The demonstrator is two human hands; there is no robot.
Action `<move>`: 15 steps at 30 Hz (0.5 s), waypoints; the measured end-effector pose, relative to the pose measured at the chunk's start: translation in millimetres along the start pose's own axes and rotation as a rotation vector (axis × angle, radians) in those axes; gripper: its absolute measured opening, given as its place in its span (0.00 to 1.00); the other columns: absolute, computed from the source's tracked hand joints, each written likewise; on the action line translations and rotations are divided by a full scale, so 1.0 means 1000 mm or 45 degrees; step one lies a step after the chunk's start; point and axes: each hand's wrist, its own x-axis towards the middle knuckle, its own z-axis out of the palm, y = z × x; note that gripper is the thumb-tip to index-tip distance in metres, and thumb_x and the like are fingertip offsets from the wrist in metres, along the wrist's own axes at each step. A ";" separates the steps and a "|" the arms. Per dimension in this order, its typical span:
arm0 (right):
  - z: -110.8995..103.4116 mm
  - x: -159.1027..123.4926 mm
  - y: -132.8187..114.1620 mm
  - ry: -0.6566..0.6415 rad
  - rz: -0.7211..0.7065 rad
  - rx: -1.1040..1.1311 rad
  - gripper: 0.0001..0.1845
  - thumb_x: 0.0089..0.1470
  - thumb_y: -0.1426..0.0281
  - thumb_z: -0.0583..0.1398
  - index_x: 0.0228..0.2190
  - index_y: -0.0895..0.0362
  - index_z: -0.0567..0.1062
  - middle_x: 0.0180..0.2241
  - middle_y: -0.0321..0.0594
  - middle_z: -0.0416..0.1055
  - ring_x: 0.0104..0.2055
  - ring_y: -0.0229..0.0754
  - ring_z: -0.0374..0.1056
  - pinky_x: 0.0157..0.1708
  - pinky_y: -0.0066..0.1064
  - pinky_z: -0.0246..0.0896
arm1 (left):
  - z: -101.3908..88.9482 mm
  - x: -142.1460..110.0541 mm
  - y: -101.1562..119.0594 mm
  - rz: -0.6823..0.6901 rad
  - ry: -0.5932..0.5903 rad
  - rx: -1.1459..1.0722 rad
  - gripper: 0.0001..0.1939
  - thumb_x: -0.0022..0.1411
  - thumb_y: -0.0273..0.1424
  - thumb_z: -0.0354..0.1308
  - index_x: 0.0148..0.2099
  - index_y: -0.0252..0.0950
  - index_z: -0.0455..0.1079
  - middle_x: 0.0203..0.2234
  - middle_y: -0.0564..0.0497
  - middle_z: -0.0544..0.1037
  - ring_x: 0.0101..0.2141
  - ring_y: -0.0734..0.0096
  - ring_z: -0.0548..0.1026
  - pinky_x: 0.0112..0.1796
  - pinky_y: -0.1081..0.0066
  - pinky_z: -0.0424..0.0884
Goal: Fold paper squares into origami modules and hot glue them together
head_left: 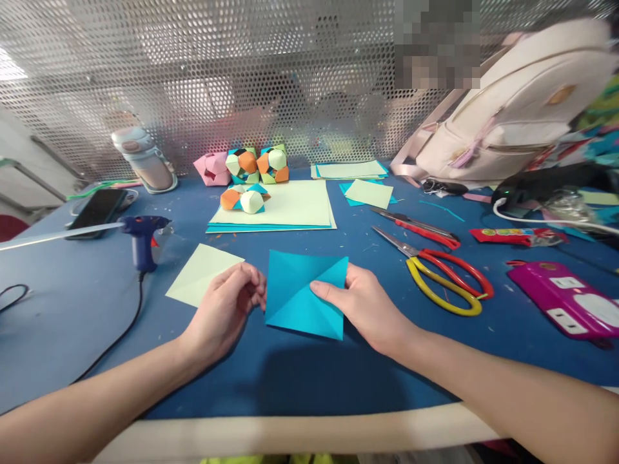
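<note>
You've got a bright-blue square sheet of creased paper (300,290) up in front of you, raised over the dark-blue tabletop (203,393), its shadow falling on the surface below. One crease runs diag. from lower L corner toward upper R; others fan out from around the middle, pt. hidden by your thumb. Sheet's opened out approx. flat, tilted a bit, bottom edge sloping down to the R; tone shifts slightly btwn creased sections.

Your R hand (370,306) is pinching the R side, thumb on the near face, fingers behind. Your L hand (229,293) is loosely curled right by the L edge; can't tell if it's gripping or just next to it. A pale-green square paper sheet (198,277) lies on the table, pt. behind that hand.

Containers: pale-pink bottle w/ white lid (145,161), back L, lid on, contents n/v. Cream fabric backpack w/ pinkish straps (512,116), back R, leaning, looks shut; can't see inside. Red printed wrapper w/ clear end (515,236), R of the red-and-yellow-handled metal scissors (445,280); can't make out what's in it.
</note>
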 end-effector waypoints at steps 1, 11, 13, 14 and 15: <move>0.000 0.001 0.000 0.000 0.001 0.001 0.15 0.48 0.60 0.63 0.33 0.59 0.73 0.29 0.39 0.74 0.33 0.44 0.70 0.33 0.37 0.67 | -0.001 0.001 0.000 0.008 -0.009 0.028 0.08 0.53 0.27 0.57 0.23 0.34 0.66 0.19 0.56 0.68 0.20 0.79 0.66 0.22 0.78 0.64; -0.010 0.012 -0.006 0.093 -0.145 -0.436 0.13 0.48 0.65 0.61 0.36 0.59 0.70 0.33 0.41 0.73 0.34 0.43 0.68 0.33 0.35 0.65 | -0.006 0.005 -0.004 -0.017 -0.044 0.160 0.09 0.52 0.33 0.62 0.30 0.31 0.71 0.22 0.52 0.73 0.22 0.76 0.70 0.26 0.74 0.67; -0.013 0.015 -0.007 0.072 -0.129 -0.495 0.15 0.48 0.63 0.60 0.37 0.59 0.69 0.33 0.41 0.73 0.33 0.42 0.68 0.32 0.35 0.65 | -0.005 0.004 -0.002 0.019 -0.036 0.169 0.09 0.51 0.33 0.64 0.31 0.31 0.72 0.22 0.52 0.74 0.23 0.75 0.70 0.26 0.74 0.67; -0.015 0.016 -0.007 0.071 -0.136 -0.521 0.17 0.49 0.62 0.60 0.39 0.58 0.68 0.33 0.41 0.73 0.34 0.43 0.68 0.33 0.35 0.65 | -0.005 0.002 -0.001 0.046 -0.035 0.177 0.09 0.51 0.33 0.64 0.31 0.31 0.72 0.21 0.52 0.74 0.23 0.75 0.70 0.25 0.74 0.66; -0.016 0.016 -0.008 0.101 -0.176 -0.556 0.19 0.49 0.62 0.60 0.41 0.58 0.68 0.36 0.42 0.72 0.36 0.44 0.68 0.35 0.37 0.65 | -0.004 0.000 0.000 0.071 -0.038 0.185 0.09 0.50 0.33 0.65 0.31 0.32 0.73 0.21 0.52 0.73 0.23 0.76 0.70 0.25 0.75 0.65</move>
